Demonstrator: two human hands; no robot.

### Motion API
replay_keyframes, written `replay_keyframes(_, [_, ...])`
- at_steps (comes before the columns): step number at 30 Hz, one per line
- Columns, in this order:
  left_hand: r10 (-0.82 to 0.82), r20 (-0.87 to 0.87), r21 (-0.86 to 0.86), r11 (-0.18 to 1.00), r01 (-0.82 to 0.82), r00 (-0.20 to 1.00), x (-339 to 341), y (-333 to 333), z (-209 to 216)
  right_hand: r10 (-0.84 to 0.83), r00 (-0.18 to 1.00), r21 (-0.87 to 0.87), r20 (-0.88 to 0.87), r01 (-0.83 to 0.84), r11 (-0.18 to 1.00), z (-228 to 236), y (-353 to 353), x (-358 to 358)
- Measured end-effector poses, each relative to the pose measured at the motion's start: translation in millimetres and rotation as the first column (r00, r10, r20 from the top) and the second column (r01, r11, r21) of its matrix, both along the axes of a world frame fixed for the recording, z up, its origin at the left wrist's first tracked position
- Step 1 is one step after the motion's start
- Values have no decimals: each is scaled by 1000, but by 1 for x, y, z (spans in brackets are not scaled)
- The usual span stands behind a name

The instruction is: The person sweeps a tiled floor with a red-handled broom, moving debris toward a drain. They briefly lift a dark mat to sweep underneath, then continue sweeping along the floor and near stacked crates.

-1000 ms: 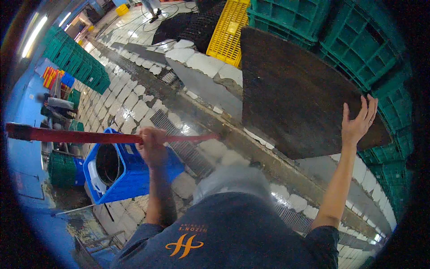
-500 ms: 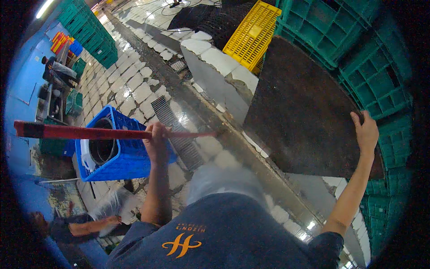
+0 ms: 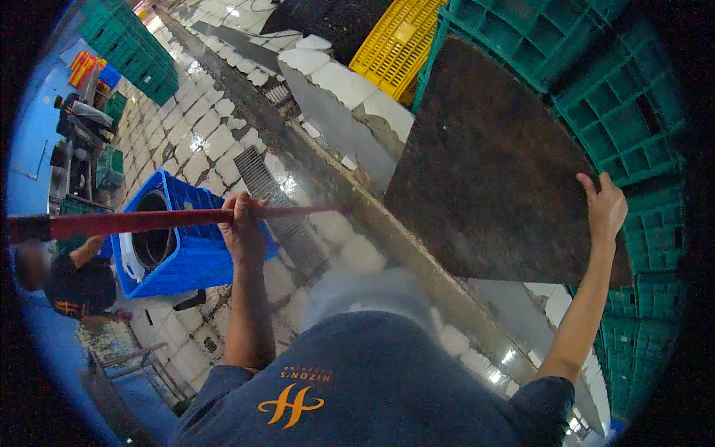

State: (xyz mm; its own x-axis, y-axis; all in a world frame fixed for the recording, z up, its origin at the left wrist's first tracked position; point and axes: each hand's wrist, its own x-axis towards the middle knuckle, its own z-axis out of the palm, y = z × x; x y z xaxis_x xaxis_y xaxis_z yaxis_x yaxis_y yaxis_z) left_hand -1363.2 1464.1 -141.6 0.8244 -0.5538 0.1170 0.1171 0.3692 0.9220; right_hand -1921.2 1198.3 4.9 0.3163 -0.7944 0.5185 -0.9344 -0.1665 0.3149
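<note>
My left hand (image 3: 243,227) is closed around a long red pole (image 3: 134,223), which lies nearly level across the left half of the head view. One end of the pole reaches the left rim; the other fades over the gutter in front of me. On the right, my right hand (image 3: 607,212) grips the edge of a large dark brown flat sheet (image 3: 495,164), its thumb showing on the near face. That sheet stands tilted beside the stacked green crates (image 3: 633,138). Fingers behind it are partly hidden.
A blue crate (image 3: 205,261) holding a round dark container (image 3: 153,235) stands left, beside a co-worker (image 3: 78,279). A floor grate (image 3: 279,205) and wet gutter (image 3: 328,175) cross broken tiles. Yellow crates (image 3: 395,45) and more green crates (image 3: 130,52) stand farther off.
The co-worker at the left has moved up beside the blue crate. The whole view has shifted a little, and the pole sits slightly farther left. Both my hands keep their holds.
</note>
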Motion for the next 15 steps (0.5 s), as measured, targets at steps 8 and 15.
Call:
replay_keyframes(8, [-52, 10, -33, 998, 52, 999, 0, 22, -10, -33, 998, 24, 46, 32, 999, -1, 0, 3])
replay_keyframes(15, [-47, 26, -33, 998, 48, 999, 3, 28, -16, 110, 989, -40, 97, -106, 994, -3, 25, 13])
